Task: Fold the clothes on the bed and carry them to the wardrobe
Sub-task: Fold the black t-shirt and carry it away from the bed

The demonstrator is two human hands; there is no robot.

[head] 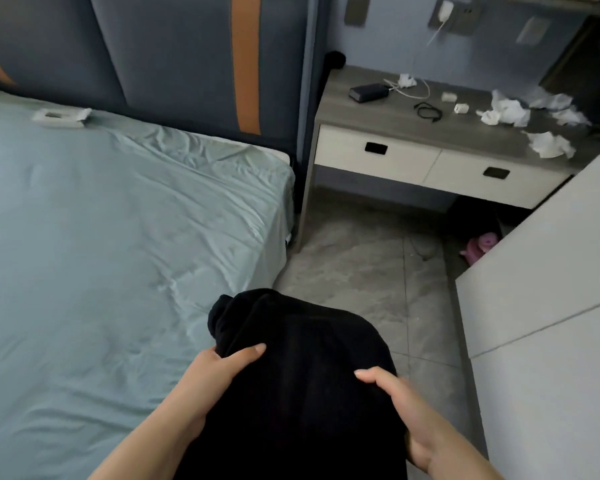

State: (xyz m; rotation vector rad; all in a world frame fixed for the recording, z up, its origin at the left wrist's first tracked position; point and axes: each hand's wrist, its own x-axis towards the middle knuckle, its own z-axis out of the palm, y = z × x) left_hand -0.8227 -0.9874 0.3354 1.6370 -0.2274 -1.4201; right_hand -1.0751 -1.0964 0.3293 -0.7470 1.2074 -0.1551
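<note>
Both hands, left hand [219, 367] and right hand [400, 407], grasp the black garment [302, 375] at lower centre, thumbs on top; bare floor [361, 271] lies beyond.

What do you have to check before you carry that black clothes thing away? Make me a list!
1. The left hand grips the black garment: ok.
2. The right hand grips it too: ok.
3. Garment neatly folded: cannot tell, it is too dark to see the folds.
4. The floor ahead free of things to trip on: ok, bare tiles; a pink object lies off to the right.
5. No clothes left on the bed: cannot tell, only part of it shows.
6. Wardrobe open: cannot tell, only a white panel shows at the right.
</note>
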